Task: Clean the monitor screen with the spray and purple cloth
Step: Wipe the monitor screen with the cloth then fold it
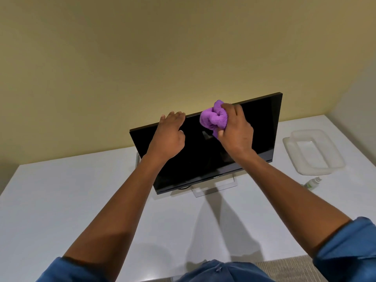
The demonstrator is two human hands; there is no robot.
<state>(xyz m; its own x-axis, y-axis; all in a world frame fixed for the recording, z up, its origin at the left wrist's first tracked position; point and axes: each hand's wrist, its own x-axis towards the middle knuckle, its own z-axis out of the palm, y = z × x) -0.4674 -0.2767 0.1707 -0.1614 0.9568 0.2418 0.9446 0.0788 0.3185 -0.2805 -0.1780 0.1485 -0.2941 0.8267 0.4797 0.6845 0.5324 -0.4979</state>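
Head view: left hand (169,131) grips the monitor (262,127) at its top edge. Right hand (236,129) clutches the purple cloth (213,118) just below.

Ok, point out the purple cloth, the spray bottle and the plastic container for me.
purple cloth (213,119), head view, on its bunched middle.
spray bottle (311,183), head view, on its body.
plastic container (311,151), head view, on its bare floor.

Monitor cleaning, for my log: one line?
right hand grips purple cloth against monitor | left hand holds monitor top | spray on table
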